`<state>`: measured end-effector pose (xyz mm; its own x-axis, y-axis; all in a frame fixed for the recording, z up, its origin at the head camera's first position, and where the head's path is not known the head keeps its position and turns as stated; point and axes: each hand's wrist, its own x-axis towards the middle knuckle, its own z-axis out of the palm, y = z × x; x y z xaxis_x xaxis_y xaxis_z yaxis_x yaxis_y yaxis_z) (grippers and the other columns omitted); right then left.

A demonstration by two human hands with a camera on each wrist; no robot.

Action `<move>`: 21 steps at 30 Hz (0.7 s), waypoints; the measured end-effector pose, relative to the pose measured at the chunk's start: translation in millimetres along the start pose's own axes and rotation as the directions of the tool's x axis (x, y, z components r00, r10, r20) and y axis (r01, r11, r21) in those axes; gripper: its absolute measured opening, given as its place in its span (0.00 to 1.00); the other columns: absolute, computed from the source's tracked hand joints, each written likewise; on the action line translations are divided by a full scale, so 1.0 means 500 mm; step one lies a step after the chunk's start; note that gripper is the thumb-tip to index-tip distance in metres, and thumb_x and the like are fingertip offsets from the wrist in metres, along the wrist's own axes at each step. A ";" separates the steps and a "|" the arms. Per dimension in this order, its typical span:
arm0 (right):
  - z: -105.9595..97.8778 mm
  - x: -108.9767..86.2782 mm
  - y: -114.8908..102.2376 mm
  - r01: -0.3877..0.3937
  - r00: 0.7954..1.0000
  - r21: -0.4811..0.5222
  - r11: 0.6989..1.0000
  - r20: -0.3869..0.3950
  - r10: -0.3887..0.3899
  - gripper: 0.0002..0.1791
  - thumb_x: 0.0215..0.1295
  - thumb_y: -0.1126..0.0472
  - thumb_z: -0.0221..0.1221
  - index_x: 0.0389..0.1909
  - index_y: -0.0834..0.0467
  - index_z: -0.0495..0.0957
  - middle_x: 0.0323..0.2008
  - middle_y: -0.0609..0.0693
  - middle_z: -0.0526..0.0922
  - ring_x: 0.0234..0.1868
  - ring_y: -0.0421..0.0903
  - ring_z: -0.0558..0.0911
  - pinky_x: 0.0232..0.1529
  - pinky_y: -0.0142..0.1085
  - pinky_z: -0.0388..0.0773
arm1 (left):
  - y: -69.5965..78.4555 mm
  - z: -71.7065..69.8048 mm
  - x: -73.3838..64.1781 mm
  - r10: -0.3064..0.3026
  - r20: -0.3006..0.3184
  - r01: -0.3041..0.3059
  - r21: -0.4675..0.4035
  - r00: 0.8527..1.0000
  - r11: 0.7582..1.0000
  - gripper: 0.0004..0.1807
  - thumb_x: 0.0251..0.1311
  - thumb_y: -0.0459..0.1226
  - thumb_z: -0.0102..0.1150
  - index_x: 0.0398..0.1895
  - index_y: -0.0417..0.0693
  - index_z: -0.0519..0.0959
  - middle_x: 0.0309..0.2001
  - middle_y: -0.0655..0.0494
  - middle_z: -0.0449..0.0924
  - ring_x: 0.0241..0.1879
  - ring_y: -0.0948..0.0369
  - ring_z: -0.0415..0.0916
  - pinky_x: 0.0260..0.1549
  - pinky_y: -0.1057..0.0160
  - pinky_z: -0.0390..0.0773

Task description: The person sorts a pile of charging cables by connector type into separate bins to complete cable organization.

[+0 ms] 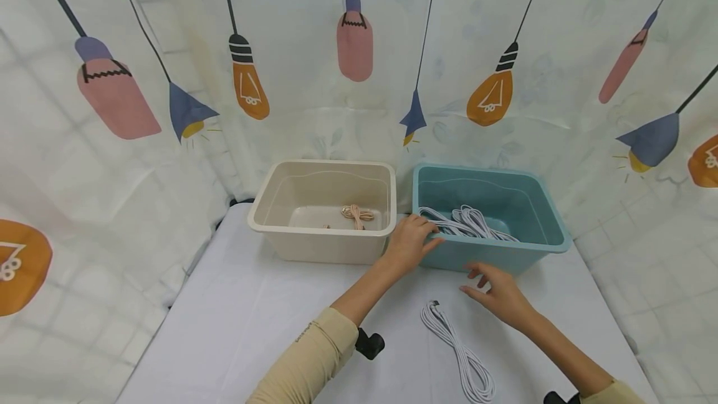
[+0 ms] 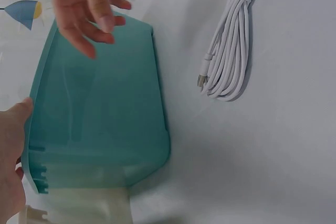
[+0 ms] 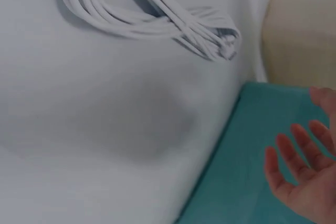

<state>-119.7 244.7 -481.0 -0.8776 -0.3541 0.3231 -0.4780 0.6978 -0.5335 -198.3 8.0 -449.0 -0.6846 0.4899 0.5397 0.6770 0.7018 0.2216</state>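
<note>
My left hand (image 1: pixel 411 243) is at the front left corner of the teal bin (image 1: pixel 538 247), its fingers over the rim and its thumb spread apart. In the left wrist view, that hand (image 2: pixel 11 158) overlaps the bin's edge. With nothing in it, my right hand (image 1: pixel 501 295) hovers before the bin's front wall, fingers loosely bent. Several bundled white cables (image 1: pixel 477 223) lie inside the teal bin. On the table below the hands lies another coiled white cable (image 1: pixel 457 345), its plug end towards the bin; the left wrist view shows its metal plug (image 2: pixel 201 81).
A beige bin (image 1: pixel 325 248) stands left of the teal one and holds a tan cable bundle (image 1: pixel 357 213). Both bins are at the back of the table (image 1: pixel 224 329), which has a white cover. Behind them hangs a curtain (image 1: pixel 303 117) printed with lamps.
</note>
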 end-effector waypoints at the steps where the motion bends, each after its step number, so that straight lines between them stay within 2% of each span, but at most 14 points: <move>1: 0.009 -0.004 0.000 -0.008 1.000 0.010 1.000 0.009 0.008 0.22 0.59 0.67 0.76 0.53 0.65 0.82 0.40 0.54 0.86 0.35 0.51 0.84 0.34 0.40 0.85 | 0.000 0.000 0.000 0.000 0.001 0.000 0.003 1.000 1.000 0.11 0.66 0.46 0.71 0.43 0.50 0.88 0.40 0.56 0.87 0.43 0.58 0.81 0.49 0.61 0.81; 5: 0.045 -0.019 0.004 -0.051 0.996 0.069 0.996 0.071 0.046 0.24 0.59 0.66 0.76 0.55 0.67 0.82 0.41 0.57 0.87 0.35 0.53 0.84 0.35 0.40 0.85 | 0.002 -0.002 0.000 -0.003 0.003 0.003 0.003 1.000 1.000 0.12 0.67 0.47 0.71 0.44 0.49 0.88 0.40 0.56 0.87 0.43 0.58 0.81 0.49 0.61 0.81; 8: 0.067 -0.031 0.007 -0.106 0.986 0.108 0.988 0.136 0.091 0.26 0.60 0.63 0.76 0.57 0.68 0.80 0.42 0.58 0.87 0.35 0.54 0.84 0.35 0.38 0.84 | 0.003 -0.004 0.000 0.002 -0.004 -0.002 0.007 1.000 1.000 0.12 0.66 0.46 0.71 0.43 0.49 0.88 0.40 0.56 0.87 0.43 0.58 0.81 0.49 0.61 0.81; 13: 0.100 -0.048 0.012 -0.174 0.967 0.131 0.976 0.211 0.144 0.31 0.59 0.58 0.77 0.59 0.68 0.79 0.41 0.55 0.86 0.35 0.47 0.81 0.35 0.34 0.80 | 0.002 -0.003 -0.001 0.008 -0.003 -0.008 0.015 1.000 1.000 0.12 0.68 0.47 0.70 0.44 0.50 0.87 0.40 0.56 0.87 0.43 0.58 0.81 0.49 0.62 0.81; 21: 0.147 -0.068 0.021 -0.230 0.945 0.144 0.963 0.270 0.185 0.35 0.54 0.57 0.80 0.60 0.68 0.78 0.40 0.49 0.82 0.34 0.36 0.75 0.34 0.32 0.77 | -0.001 0.001 -0.001 0.002 0.003 -0.002 -0.004 1.000 1.000 0.12 0.68 0.47 0.70 0.44 0.49 0.88 0.41 0.56 0.87 0.43 0.58 0.81 0.49 0.61 0.81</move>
<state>-97.6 218.4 -554.9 -0.9276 -0.3734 -0.0045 -0.2637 0.6633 -0.7003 -198.5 7.9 -449.9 -0.6841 0.4926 0.5379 0.6792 0.6990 0.2237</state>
